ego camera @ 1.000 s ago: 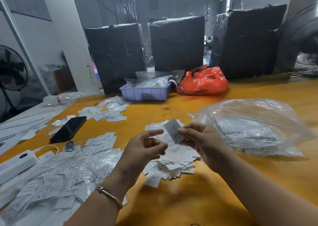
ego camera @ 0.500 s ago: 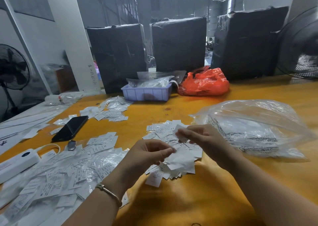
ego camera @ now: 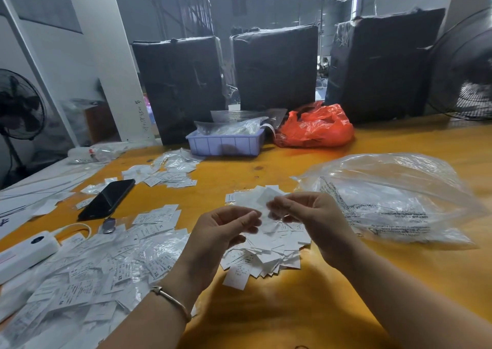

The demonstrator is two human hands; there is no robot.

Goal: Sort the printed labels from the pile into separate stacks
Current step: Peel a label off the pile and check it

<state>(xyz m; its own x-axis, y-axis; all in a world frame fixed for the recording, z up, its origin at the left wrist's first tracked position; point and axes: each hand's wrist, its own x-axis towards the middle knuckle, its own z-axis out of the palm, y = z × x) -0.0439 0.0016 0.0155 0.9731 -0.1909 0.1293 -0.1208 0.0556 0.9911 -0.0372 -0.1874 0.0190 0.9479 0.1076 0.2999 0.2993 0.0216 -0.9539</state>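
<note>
Head view: a person's two hands meet above a loose pile of printed labels (ego camera: 269, 245) on a yellow table (ego camera: 306, 311). The right hand (ego camera: 314, 221) pinches a single label (ego camera: 267, 198) between thumb and fingertips, its upper edge lifted clear over the pile. The left hand (ego camera: 221, 231) has its fingers curled toward the same slip, thumb and forefinger closing at its lower edge, though motion blur hides whether it truly grips the paper or only touches it (the print on the slip cannot be read from here).

To the left, near the table's front edge, a broad spread of labels (ego camera: 87, 277) lies partly in clear sleeves, some marked XS; a smaller group (ego camera: 157, 215) sits beyond it, and another group (ego camera: 170, 173) lies farther back beside a black phone (ego camera: 107, 199). A crumpled clear bag (ego camera: 394, 197) rests just right of the pile.

The step in hand looks like separating one slip and reading it. Doing it well likely means peeling with the fingertips so that only one label comes away, turning the printed face toward the eyes, and checking the marking before choosing a stack. The slips are light and thin, so a low, flat set-down squared on the matching group should keep stacks from sliding into each other, and the nearby bag should stay clear of the pile.
</note>
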